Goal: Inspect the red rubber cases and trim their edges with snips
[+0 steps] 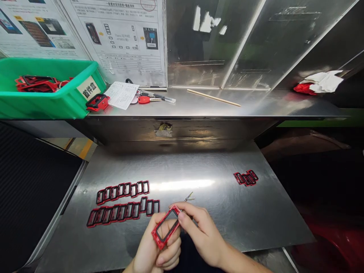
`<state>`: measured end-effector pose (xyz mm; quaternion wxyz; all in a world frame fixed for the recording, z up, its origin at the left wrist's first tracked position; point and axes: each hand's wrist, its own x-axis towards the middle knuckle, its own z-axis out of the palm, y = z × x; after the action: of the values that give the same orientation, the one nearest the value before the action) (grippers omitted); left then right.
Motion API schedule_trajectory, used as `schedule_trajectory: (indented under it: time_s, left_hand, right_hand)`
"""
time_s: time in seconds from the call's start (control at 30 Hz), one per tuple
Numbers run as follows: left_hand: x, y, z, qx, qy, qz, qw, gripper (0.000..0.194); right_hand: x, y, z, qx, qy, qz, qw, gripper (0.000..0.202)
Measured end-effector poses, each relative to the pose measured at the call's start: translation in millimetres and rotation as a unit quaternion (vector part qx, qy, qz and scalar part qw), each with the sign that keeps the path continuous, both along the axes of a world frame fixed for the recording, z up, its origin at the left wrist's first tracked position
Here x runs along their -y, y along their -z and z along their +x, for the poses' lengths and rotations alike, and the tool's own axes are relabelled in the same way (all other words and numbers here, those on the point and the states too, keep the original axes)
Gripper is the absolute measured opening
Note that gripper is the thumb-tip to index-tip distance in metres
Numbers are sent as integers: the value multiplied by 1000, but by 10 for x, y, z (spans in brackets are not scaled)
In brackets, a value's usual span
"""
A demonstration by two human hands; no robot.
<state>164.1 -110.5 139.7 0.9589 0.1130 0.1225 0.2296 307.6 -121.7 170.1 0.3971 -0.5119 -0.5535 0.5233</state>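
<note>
Frame, red with a black inner border, is held tilted over the near edge of the counter. From my remote seat I see the left hand curled around the frame's lower end and the right hand pinching its upper end between thumb and forefinger. Two rows of similar frames lie on the counter's left half, a small cluster toward its right side, and a small plier-like tool near its middle.

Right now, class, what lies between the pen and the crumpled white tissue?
A thin wooden stick lies between the pen and the tissue, as the head view shows.
</note>
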Motion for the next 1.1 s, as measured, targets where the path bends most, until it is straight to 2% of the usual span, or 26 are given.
schedule_trajectory:
  time_s: [0.17,0.27,0.37,0.43,0.57,0.67,0.77,0.87,0.97,1.1]
  left_hand:
    - [18,-33,19,-130,-5,36,991,51]
    - [42,-121,24,-280,-23,71,957,54]
    - [50,-199,12,-438,-55,158,883,56]
    - [34,-221,-19,-505,-91,269,815,50]
    - [-23,-201,-140,-540,-190,482,664,32]
    - [-52,-187,-221,-534,-250,550,592,30]
    - [-64,-196,-251,-521,-286,571,566,35]
    - [-60,-195,-259,-499,-308,598,546,35]
    - [-35,-172,-278,-483,-318,624,526,35]
    - [4,-147,-304,-483,-314,641,507,31]
  right_hand:
    - [-13,51,9,-5,4,-24,1000,47]
    - [-38,50,25,10,12,13,1000,50]
    - [-61,16,62,32,25,68,997,49]
    - [-64,-3,92,26,30,86,995,43]
    - [-31,18,126,-16,52,94,994,25]
    - [3,63,129,-70,77,131,986,30]
    - [23,88,151,-88,75,186,976,48]
    - [34,86,200,-61,66,226,970,58]
    - [42,72,248,-19,71,247,966,59]
    - [52,55,269,18,64,235,970,49]
